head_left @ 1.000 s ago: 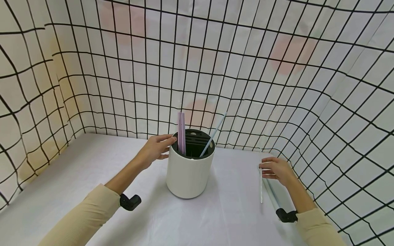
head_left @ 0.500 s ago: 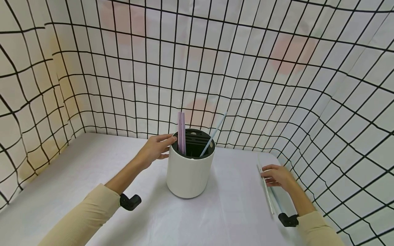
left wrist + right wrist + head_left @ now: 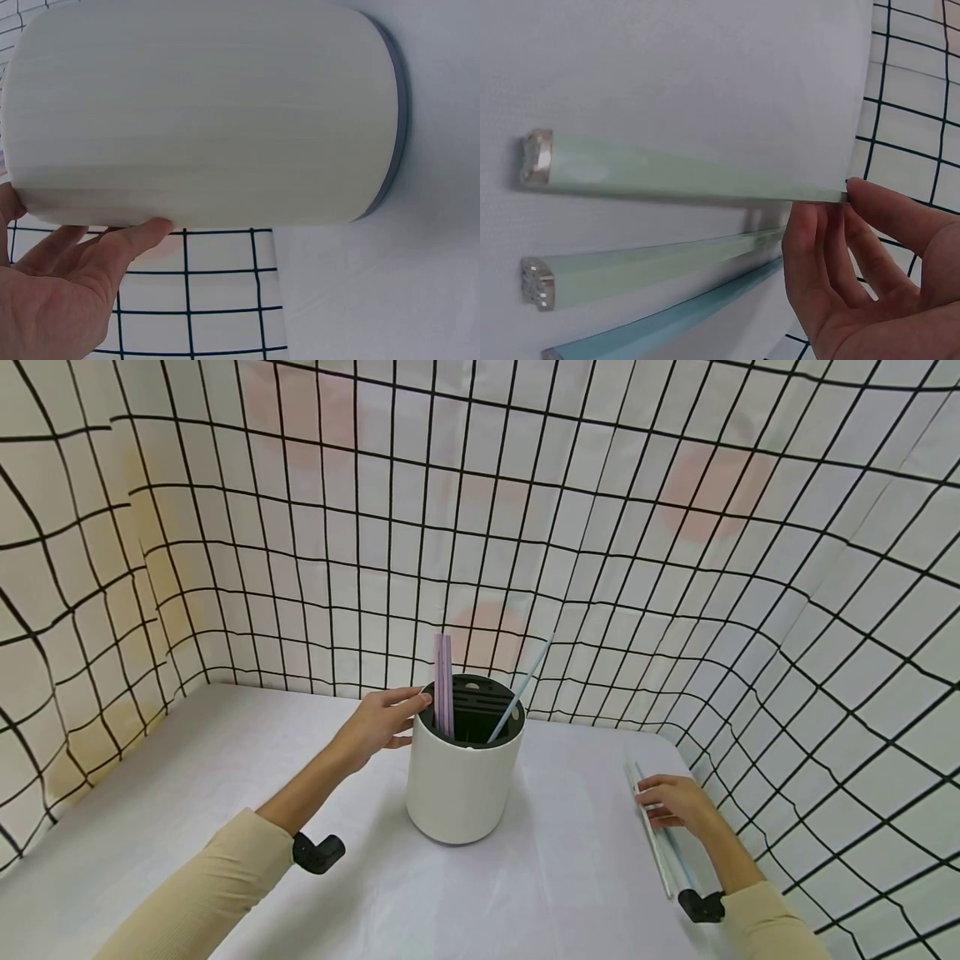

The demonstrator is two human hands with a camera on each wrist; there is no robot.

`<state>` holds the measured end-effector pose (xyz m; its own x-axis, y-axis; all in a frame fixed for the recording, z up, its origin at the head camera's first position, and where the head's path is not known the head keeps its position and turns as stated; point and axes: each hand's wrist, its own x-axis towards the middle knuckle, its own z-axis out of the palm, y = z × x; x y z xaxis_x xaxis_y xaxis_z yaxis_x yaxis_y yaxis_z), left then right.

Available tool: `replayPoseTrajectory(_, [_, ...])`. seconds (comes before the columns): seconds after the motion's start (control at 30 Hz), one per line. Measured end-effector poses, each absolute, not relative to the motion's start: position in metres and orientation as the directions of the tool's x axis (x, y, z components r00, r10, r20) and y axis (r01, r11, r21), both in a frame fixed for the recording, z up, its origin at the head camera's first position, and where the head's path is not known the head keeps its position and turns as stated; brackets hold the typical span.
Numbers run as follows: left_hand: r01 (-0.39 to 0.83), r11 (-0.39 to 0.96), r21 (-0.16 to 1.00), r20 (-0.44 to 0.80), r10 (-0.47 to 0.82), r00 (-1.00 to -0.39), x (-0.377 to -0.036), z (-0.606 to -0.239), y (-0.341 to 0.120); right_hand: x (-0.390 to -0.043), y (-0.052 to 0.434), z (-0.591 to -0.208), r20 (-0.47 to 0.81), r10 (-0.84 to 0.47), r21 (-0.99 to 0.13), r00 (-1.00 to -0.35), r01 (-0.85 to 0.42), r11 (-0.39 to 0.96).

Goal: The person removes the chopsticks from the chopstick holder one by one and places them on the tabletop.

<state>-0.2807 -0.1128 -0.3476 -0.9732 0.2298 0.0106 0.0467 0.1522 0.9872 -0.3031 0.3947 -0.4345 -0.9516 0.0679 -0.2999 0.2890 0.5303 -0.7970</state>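
A white utensil holder with a black slotted top stands upright in the head view. My left hand grips its left side at the rim, fingertips along the wall in the left wrist view. Purple chopsticks rise from its left part, and a light-blue stick leans right. My right hand pinches a pale green chopstick near its far end; its silver-tipped end lies close over the table. Beside it lie a second green chopstick and a blue chopstick.
A black wire grid over white sheeting encloses the back and both sides. The right-hand chopsticks lie near the right grid panel. White cloth covers the table.
My right hand has moved down and toward me with the green chopstick, bringing it alongside the other chopsticks on the right. The left hand and holder have stayed put.
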Motion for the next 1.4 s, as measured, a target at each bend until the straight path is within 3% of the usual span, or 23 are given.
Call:
replayPoseTrajectory(0.4, [0.040,0.150,0.988,0.006,0.226,-0.974,-0.281,-0.348,-0.113,-0.306,0.394,-0.446,-0.221,0.127,-0.800,-0.967,0.254,0.544])
replayPoseTrajectory(1.4, [0.035,0.137,0.990,0.003,0.229,-0.973,-0.282,-0.347,-0.113,-0.304,0.391,-0.452,-0.179,0.169,-0.763,-0.969,0.246,0.597])
